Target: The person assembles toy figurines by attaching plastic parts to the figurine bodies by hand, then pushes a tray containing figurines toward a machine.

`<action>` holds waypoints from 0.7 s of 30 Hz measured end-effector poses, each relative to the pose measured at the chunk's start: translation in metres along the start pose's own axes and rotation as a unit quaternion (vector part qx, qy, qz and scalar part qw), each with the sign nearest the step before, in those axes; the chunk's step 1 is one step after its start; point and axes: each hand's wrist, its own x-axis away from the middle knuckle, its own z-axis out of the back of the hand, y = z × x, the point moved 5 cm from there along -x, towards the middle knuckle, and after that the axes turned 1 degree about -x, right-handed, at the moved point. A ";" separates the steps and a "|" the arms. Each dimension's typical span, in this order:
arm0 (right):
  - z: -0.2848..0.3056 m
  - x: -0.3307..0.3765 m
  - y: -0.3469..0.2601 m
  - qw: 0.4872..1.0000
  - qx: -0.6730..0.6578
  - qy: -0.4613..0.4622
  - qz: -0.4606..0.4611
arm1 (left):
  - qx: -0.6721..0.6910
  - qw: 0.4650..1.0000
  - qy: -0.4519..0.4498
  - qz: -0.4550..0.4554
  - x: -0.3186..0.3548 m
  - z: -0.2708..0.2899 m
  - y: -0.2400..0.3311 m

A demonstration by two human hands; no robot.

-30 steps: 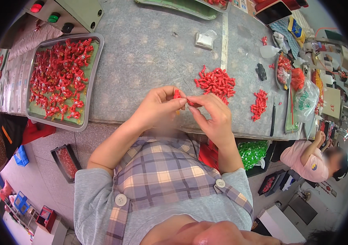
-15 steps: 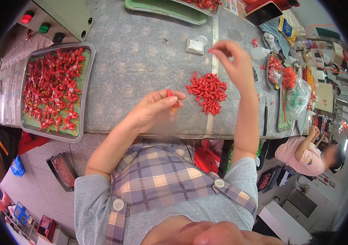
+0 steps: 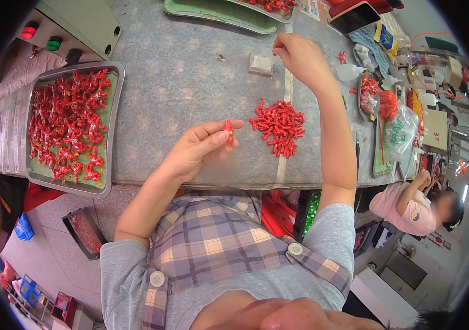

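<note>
My left hand (image 3: 198, 147) pinches a small red figurine (image 3: 229, 133) between thumb and fingers, above the near part of the table. Yellowish detail shows on its lower end. Farther off, my right hand (image 3: 303, 59) is closed at the fingertips on a tiny red piece (image 3: 275, 53), of which only a speck shows. Between the hands, to the right of the left one, lies a heap of small red pieces (image 3: 279, 127). A small white block (image 3: 261, 64) stands just below my right hand's fingertips.
A metal tray (image 3: 114, 118) of red figurines lies at the left, below a grey control box (image 3: 83, 25) with knobs. Another tray (image 3: 218, 19) is at the far edge. A phone (image 3: 355, 18), a white bottle (image 3: 350, 71) and bags fill the right; a person (image 3: 405, 208) sits there.
My right hand has moved farther away and slightly left, past the white block. My left hand has turned the figurine a little, so more of it shows.
</note>
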 end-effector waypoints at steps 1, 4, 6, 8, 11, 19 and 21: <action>0.000 0.000 0.000 1.000 -0.009 0.003 0.000 | 0.000 1.000 0.000 0.000 0.000 -0.001 0.001; 0.005 0.005 0.004 0.997 -0.079 0.023 -0.013 | -0.006 1.000 0.010 -0.021 0.003 -0.002 0.004; 0.008 0.011 0.007 0.995 -0.095 0.024 -0.027 | -0.019 0.999 0.023 -0.025 0.005 -0.001 0.005; 0.006 0.014 0.009 0.993 -0.111 0.025 -0.043 | -0.016 0.999 0.027 -0.026 0.005 -0.002 0.005; 0.003 0.021 0.009 0.992 -0.108 0.039 -0.047 | -0.010 0.999 0.028 -0.030 0.004 -0.005 0.005; 0.029 0.091 -0.063 0.891 -0.452 0.031 -0.033 | -0.030 0.998 0.016 -0.045 0.007 -0.009 0.004; 0.020 0.108 -0.076 0.886 -0.461 0.015 -0.040 | -0.023 0.998 0.015 -0.049 0.006 -0.011 0.002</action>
